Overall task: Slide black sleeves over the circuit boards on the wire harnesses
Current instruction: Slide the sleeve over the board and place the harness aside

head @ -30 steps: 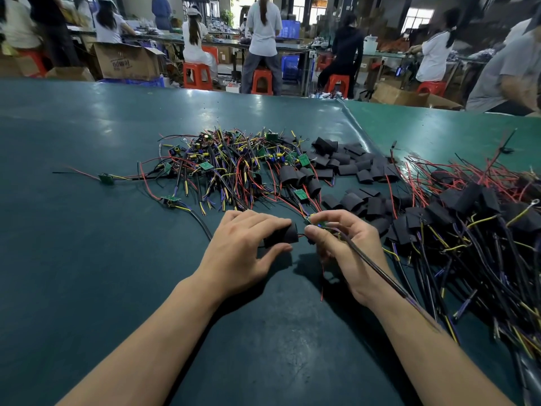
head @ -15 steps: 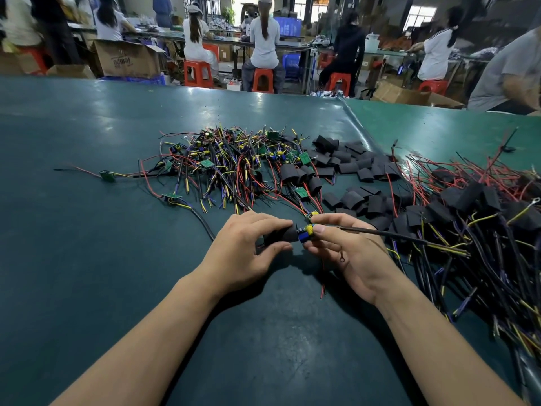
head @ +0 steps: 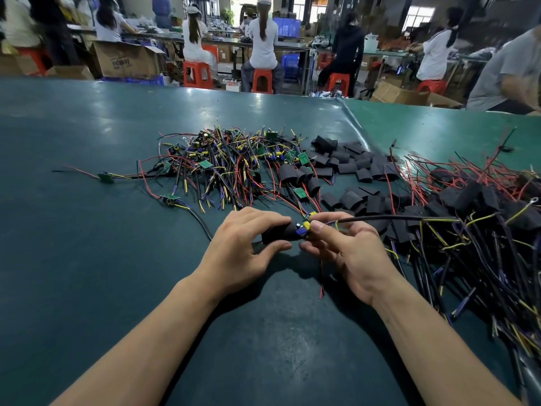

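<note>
Flanking hands [head: 292,244], bare harnesses [head: 228,165], loose sleeves [head: 351,165], sleeved pile [head: 474,230]

Two bare arms, no sleeves anywhere up to the bottom edge of the view. No gloves, no rings, no watch, no bands at the wrists. Left hand [head: 243,253] with short, plain nails, thumbnail showing. Right hand [head: 348,250] with short, plain nails too, no polish. Smooth forearms, nothing worn on them.
</note>
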### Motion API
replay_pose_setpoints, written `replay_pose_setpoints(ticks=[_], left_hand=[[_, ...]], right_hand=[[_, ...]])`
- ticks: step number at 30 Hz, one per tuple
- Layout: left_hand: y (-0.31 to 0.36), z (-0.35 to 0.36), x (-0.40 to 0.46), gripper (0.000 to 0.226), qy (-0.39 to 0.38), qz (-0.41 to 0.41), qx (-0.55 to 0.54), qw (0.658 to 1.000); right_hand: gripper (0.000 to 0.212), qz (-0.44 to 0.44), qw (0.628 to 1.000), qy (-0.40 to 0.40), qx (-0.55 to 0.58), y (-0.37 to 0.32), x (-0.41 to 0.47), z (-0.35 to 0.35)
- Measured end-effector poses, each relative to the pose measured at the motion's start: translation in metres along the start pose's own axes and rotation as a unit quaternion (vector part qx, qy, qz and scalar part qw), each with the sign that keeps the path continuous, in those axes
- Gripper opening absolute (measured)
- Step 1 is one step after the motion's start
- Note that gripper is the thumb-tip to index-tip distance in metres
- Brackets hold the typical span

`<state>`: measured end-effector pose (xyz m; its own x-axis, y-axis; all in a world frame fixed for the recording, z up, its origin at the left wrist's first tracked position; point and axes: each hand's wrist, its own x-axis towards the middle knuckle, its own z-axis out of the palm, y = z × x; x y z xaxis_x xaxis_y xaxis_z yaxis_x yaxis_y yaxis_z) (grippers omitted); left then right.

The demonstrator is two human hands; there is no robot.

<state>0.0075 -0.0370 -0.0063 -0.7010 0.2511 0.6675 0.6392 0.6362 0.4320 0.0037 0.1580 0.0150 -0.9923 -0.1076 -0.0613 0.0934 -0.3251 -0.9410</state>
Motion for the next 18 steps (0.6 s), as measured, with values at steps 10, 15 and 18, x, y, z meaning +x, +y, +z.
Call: replay_pose_setpoints(ticks=[10,15,18], left_hand=[[0.0007,-0.0008,0.0002,0.034,0.000,-0.021,-0.019,1.000],[-0.0011,-0.0010,0.0007,0.034,-0.001,0.014,0.013,1.000],[-0.0017,-0.0007,0.0007,0.033,0.016,-0.009,0.003,1.000]], right_hand=[[0.018,-0.118,0.974,0.012,-0.193,0.0049,-0.0008,0.0015],[0.016,-0.112,0.979,0.005,-0.172,0.0065,-0.0015,0.0027],[0.013,-0.105,0.978,-0.017,-0.178,0.0048,-0.0014,0.0009]])
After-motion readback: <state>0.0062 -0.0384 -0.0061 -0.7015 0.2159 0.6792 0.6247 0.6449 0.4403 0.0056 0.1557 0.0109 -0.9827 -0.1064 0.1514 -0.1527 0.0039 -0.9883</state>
